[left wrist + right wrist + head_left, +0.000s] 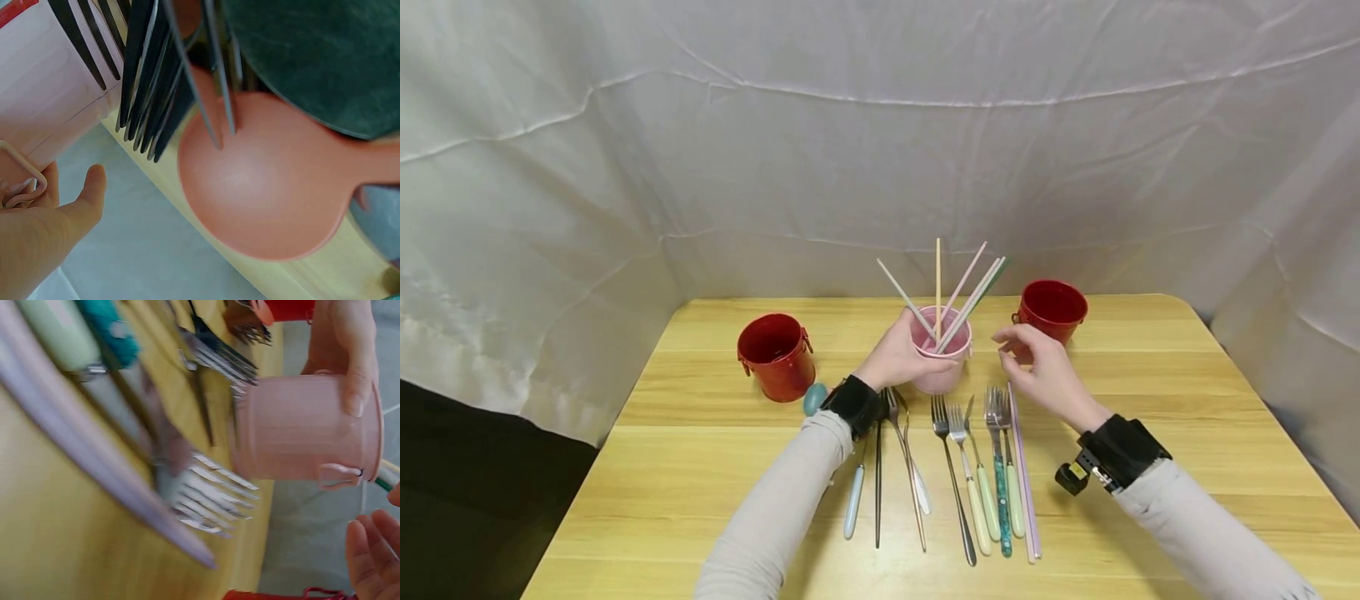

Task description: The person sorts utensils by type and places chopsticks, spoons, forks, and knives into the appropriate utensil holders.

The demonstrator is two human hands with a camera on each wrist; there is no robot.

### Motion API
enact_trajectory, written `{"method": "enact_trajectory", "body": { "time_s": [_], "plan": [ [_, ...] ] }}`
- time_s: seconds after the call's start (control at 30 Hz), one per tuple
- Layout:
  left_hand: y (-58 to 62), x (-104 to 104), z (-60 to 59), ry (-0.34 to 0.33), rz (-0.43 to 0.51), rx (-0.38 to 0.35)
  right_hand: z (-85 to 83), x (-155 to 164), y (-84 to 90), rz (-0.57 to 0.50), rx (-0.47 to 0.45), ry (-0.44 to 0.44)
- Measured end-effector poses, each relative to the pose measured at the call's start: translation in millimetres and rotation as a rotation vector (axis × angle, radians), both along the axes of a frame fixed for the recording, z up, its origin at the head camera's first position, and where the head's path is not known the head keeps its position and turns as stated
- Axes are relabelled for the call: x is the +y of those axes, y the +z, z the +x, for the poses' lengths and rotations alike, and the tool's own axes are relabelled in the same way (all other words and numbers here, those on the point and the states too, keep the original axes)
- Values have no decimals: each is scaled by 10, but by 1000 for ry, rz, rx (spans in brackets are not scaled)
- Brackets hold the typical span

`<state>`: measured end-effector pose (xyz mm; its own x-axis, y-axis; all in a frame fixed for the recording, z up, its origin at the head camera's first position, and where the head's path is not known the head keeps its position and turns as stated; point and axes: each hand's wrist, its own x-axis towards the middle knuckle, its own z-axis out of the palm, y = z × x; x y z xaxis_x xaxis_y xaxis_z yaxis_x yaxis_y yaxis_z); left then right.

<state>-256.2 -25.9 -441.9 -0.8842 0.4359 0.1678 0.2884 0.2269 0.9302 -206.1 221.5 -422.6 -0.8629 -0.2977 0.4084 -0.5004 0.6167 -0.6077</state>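
Cup: pink cup [942, 360] upright, gripped by left hand [897, 357] — chopsticks [958, 307] fanning upward.
Right hand [1037, 367]: fingers relaxed, holding nothing — just beside cup.

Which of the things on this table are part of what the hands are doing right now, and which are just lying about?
In hand:
- pink cup, gripped by the left hand
- chopsticks standing in the cup
- right hand, fingers loosely curled beside the cup, holding nothing
- lilac chopstick below the right hand

Lying about:
- left red bucket
- right red bucket
- row of forks
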Motion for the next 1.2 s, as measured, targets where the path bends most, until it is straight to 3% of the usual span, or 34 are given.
{"method": "enact_trajectory", "body": {
  "time_s": [0.17,0.4,0.67,0.8,0.97,1.2],
  "plan": [
    [12,-6,13,9,-26,-7,110,116,-99,3,-181,5],
    [-1,0,0,-2,-16,-5,263,252,-126,98,-295,54],
    [-7,-5,-10,-20,-1,10,490,323,-175,219,-517,26],
    [4,-8,1,2,-31,-5,616,289,-213,268,-632,4],
    [8,-8,3,25,-58,-14,716,223,-254,312,-628,-26],
    [0,-9,-4,16,-43,-20,762,169,-279,423,-538,-79]
  ]
}}
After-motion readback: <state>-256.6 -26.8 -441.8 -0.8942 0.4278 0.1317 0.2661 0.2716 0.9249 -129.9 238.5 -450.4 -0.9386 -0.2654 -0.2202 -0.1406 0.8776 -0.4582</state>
